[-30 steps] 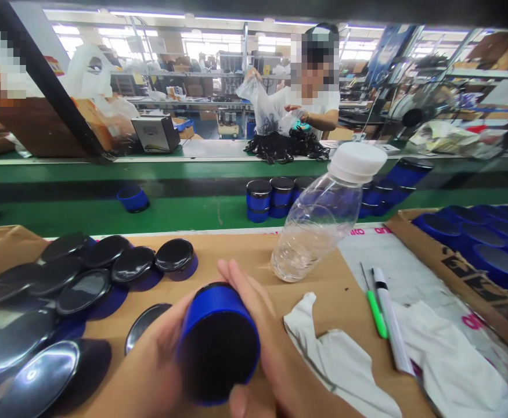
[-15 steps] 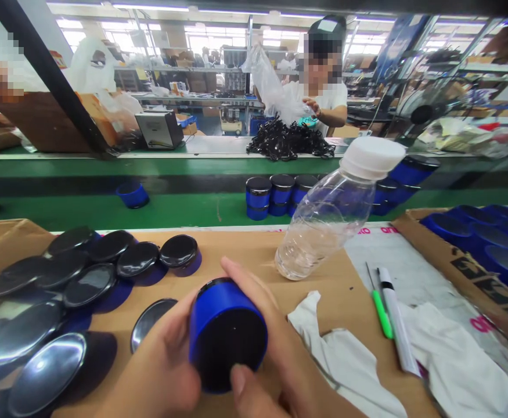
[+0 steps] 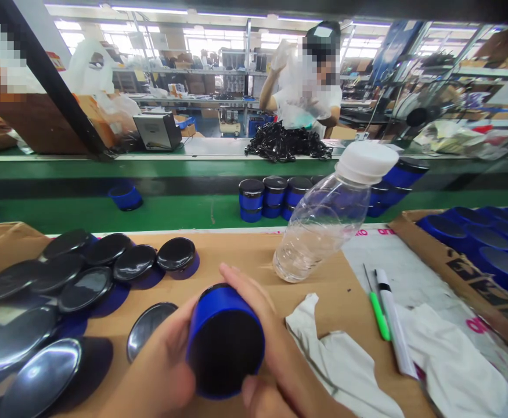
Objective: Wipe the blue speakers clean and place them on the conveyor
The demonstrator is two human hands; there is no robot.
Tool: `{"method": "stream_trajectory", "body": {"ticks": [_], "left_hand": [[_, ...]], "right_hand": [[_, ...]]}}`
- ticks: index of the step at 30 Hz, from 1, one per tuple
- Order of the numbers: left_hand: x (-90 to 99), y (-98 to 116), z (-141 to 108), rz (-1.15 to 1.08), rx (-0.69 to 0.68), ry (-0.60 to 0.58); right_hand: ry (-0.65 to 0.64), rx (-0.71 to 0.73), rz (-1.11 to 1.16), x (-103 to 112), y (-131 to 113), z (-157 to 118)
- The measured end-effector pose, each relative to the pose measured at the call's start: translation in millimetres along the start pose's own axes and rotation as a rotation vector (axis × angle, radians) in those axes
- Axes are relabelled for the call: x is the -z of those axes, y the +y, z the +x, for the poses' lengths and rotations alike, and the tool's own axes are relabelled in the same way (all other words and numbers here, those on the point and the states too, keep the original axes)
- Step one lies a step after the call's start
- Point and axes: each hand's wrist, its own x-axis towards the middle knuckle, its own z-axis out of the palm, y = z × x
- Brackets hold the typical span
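Note:
A blue cylindrical case (image 3: 226,342) with a dark round face turned toward me is held between both hands, low in the middle of the view. My left hand (image 3: 162,360) wraps its left side. On the right side, the fingers of my right hand (image 3: 271,342) lie along the case, its thumb near the lower edge. Just left of my hands a black round lid (image 3: 147,328) lies on the cardboard, partly hidden by my left hand. Several blue cases with glossy black tops (image 3: 178,255) stand farther left.
A clear bottle (image 3: 323,217) with a white cap stands beyond my hands. To the right lie white cloths (image 3: 345,360), a green-handled tool (image 3: 379,316) and a white marker (image 3: 395,325). A carton (image 3: 449,267) holds blue cases. Across the green belt (image 3: 184,203), a person handles a plastic bag.
My right thumb has slid slightly right and down at the case's lower edge. The person opposite has raised a hand with the plastic bag. The whole view has shifted slightly.

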Motion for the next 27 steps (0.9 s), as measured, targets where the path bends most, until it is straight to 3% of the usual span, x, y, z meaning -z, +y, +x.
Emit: {"method": "stream_trajectory", "body": {"ticks": [5,8,13,16,19,22,27], "left_hand": [[1.9,-8.8,-4.1,-0.075,-0.023,0.024],[0.8,8.1,-10.3,-0.122,-0.013,-0.054],[-8.5,47.8,-14.9,0.008,-0.001,-0.188],[-12.5,54.7,-16.7,0.132,-0.115,-0.152],[-13.8,49.0,-22.4,0.295,-0.267,-0.105],[-14.4,40.8,-31.8,0.494,-0.428,-0.038],[-16.1,27.6,-50.0,0.677,-0.559,0.064]], "right_hand": [[0.03,-0.124,0.121,0.5,-8.0,1.3],[0.094,-0.128,0.123,-0.8,-5.8,1.8],[0.096,0.008,0.051,-2.3,5.5,3.6],[0.114,-0.002,0.006,-1.1,9.9,3.8],[0.24,-0.041,-0.049,3.0,13.7,3.9],[0.36,0.051,-0.109,9.2,19.1,5.8],[0.349,0.097,-0.218,14.6,20.0,11.0]]}}
